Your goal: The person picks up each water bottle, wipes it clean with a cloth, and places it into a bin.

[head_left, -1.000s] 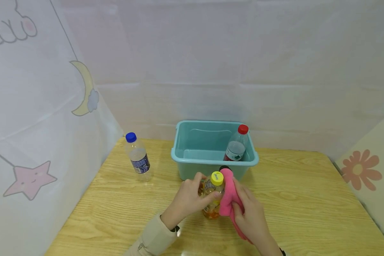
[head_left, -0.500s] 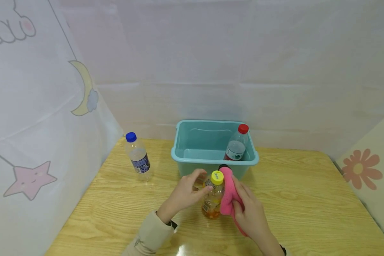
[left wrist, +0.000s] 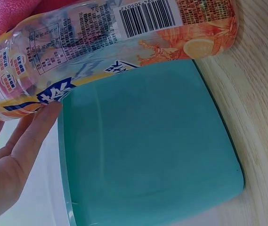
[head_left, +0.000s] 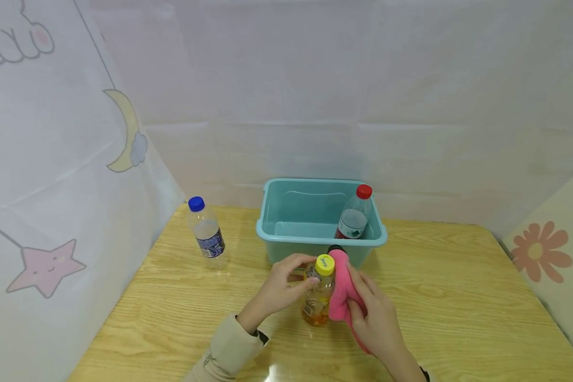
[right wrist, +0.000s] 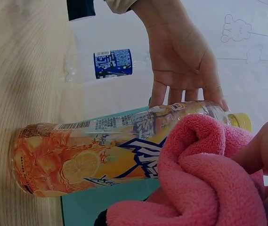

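Pink towelling, a soft bunched cloth (head_left: 339, 305), is pinched between the thumb and curled fingers of the person's right hand (head_left: 379, 324). A small dark piece (head_left: 336, 248) shows at its far end; what it is I cannot tell from here. Just left of the cloth, a clear plastic bottle with an orange-fruit label (head_left: 317, 305) stands upright on the pale wood-grained table (head_left: 458, 302), topped by a yellow screw cap (head_left: 324, 265). The cloth covers part of the bottle's right side as seen from the right wrist; whether it presses there I cannot say.

The left hand (head_left: 275, 289) is at the bottle's upper left side, its fingers spread and nearly straight, fingertips touching the label rather than wrapping round it. Behind that hand I see a beige sleeve (head_left: 231, 345) and a dark band (head_left: 261, 336) at the wrist.

Just beyond the bottle sits a teal plastic rectangular bin (head_left: 281, 251). In its right end is a clear bottle with a red cap and a white label (head_left: 353, 218), its base hidden by the near wall. Farther left, well apart from the hands, a clear bottle with a blue cap and a dark blue label (head_left: 209, 236) stands on the table. A whitish sheet (head_left: 286, 90) hangs at the far side, with a printed yellow moon (head_left: 129, 127) on the left.
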### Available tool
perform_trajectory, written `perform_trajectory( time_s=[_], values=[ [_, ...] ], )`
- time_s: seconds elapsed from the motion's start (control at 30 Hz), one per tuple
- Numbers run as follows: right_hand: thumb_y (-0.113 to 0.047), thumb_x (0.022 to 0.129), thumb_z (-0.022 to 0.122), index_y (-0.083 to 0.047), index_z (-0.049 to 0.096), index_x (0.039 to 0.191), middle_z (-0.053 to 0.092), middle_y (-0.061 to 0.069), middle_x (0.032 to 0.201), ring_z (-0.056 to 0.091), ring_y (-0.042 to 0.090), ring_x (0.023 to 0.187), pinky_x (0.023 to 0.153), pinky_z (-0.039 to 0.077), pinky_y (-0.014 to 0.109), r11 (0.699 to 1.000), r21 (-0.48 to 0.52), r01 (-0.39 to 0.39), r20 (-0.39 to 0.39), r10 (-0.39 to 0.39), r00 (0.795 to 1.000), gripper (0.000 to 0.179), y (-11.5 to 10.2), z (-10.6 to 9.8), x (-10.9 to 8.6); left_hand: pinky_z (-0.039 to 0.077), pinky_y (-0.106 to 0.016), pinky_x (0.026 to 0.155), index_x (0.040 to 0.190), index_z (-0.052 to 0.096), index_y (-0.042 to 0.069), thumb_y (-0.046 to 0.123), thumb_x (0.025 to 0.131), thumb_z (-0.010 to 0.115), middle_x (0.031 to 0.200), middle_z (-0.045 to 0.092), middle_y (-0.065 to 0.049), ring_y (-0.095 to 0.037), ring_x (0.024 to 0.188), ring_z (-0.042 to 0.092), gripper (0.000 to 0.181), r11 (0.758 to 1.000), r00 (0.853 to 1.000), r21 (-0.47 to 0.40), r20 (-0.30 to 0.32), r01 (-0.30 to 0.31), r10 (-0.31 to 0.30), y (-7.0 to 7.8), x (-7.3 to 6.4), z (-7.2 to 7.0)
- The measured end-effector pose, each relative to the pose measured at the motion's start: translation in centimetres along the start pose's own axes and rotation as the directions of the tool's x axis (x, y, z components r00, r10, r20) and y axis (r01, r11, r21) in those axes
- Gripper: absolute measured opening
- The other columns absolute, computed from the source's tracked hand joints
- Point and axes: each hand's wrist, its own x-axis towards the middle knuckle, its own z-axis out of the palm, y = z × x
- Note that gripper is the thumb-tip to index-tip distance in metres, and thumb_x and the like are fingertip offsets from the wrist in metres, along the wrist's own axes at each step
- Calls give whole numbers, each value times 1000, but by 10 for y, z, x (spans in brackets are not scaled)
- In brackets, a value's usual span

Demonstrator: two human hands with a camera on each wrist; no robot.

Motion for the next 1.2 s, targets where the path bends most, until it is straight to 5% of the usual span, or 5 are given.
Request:
perform_trajectory(
  time_s=[0.5, 0.9, 1.03, 1.2],
  values=[
    [14, 70, 63, 2, 50, 126, 57, 23, 110, 60, 38, 88, 68, 53, 48, 996, -78, -35, 54, 39, 998, 59, -4, 3, 0, 52, -25, 75, 118, 58, 7, 19, 87, 63, 109, 57, -6, -21, 100, 56, 34, 1000, 999, -14, -44, -2, 1, 0, -2, 4],
    [20, 67, 61, 2, 44, 132, 58, 20, 109, 60, 31, 92, 71, 52, 45, 996, -10, -93, -64, 92, 994, 69, 1, 26, -17, 53, -25, 73, 117, 58, 6, 16, 86, 64, 107, 58, -7, -22, 100, 56, 32, 999, 997, -9, -73, -34, 33, -3, -3, 5],
    [22, 66, 59, 2, 42, 133, 59, 19, 111, 57, 28, 97, 81, 50, 26, 988, 81, -134, -88, 141, 986, 72, 6, 36, -25, 53, -27, 74, 117, 58, 5, 12, 85, 64, 108, 58, -8, -24, 101, 56, 33, 1000, 997, -15, -69, -20, 19, -3, -3, 6],
    [24, 66, 57, 4, 41, 134, 56, 21, 116, 54, 32, 104, 90, 29, 4, 972, 173, -159, -96, 177, 979, 73, 12, 49, -35, 53, -30, 75, 118, 56, -2, 6, 86, 63, 110, 56, -15, -33, 102, 55, 33, 1000, 999, -25, -52, -8, 7, 4, -3, 5]
  ],
)
